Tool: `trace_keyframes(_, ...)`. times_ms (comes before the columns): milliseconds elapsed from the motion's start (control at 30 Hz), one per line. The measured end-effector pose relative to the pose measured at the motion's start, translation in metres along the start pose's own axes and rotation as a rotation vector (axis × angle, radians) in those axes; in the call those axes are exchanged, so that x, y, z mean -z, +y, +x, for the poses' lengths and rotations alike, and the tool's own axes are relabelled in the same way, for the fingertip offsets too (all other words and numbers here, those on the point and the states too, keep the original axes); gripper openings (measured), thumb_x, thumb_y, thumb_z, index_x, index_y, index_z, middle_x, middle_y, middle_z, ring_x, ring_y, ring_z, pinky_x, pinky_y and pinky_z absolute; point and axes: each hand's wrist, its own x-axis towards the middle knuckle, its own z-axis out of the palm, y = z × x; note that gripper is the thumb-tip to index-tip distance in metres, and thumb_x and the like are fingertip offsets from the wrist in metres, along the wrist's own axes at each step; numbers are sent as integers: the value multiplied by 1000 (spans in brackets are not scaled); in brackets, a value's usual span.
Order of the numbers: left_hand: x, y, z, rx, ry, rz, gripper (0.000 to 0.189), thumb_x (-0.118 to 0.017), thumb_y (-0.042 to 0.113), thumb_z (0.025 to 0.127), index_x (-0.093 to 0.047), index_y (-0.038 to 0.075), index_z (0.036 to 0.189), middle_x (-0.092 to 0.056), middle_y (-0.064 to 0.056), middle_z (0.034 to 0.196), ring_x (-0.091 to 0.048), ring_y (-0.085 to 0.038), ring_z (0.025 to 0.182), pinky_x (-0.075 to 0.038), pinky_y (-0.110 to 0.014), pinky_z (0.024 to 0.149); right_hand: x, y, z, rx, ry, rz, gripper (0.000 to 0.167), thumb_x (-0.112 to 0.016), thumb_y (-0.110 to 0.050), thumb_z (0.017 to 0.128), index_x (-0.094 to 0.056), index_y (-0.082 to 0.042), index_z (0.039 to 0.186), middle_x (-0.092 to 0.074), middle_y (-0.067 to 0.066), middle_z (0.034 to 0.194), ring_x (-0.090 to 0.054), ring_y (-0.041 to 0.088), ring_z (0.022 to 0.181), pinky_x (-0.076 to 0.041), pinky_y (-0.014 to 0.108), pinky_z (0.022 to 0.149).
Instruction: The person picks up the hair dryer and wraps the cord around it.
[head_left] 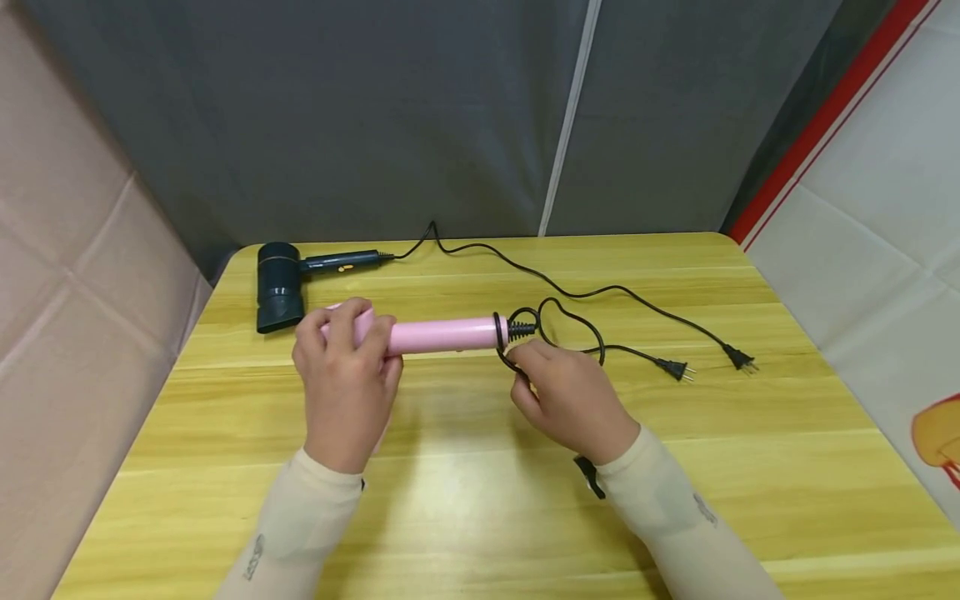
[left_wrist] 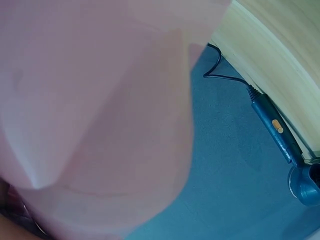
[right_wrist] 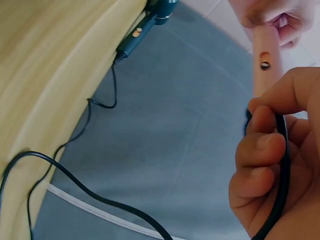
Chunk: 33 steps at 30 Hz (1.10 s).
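We saw a wooden bench (head_left: pixel 465 517), the biggest thing. Near its far left corner lay a dark hair dryer (head_left: pixel 280 283). In front of that, over the bench and closer to the far edge than the near one, was a pink tool (head_left: pixel 450 335), maybe a hair dryer too. Our left hand (head_left: pixel 341 383) was wrapped round its head (head_left: pixel 363 323). Our right hand (head_left: pixel 573 396) pinched the black cord (head_left: pixel 633 352) between thumb and fingers, just beside the springy neck (head_left: pixel 521 330). One loop (head_left: pixel 498 329) went round the handle's end. It looked like winding work to us, so the left hand needed to hold the pink tool steady. The right hand needed to lay each turn next to the last, snug but not too tight, and bend the neck gently. Loose cord lay toward the right edge, down to a little plug (head_left: pixel 672 368), and we thought it had to slide along without knots.
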Motion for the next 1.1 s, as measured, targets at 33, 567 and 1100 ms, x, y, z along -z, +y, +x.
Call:
trace_keyframes(33,-1,0,0,-6,-3,8,32,-83,0,74,-74,4,104,-55,-19,120,-38,-45,114,-32,-63,88,2,-1,0,10,13,-4,10,-57,-4,84,-63,-6,91,-67,2,82,-47,9,53,-38,24,45)
trace_keyframes(567,-2,3,-5,-55,-13,19,31,-83,2,74,-74,4,103,-56,-18,122,-39,-46,116,-32,-62,92,23,1,8,36,142,58,25,-87,-14,76,-65,-8,87,-61,1,77,-51,14,64,-48,32,59)
trace_keyframes(1100,2,8,-6,-128,-51,32,36,-88,4,71,-73,5,103,-57,-17,122,-40,-44,116,-33,-61,90,27,11,14,-41,172,196,23,-78,-2,82,-67,-2,102,-66,6,96,-57,13,78,-49,30,66)
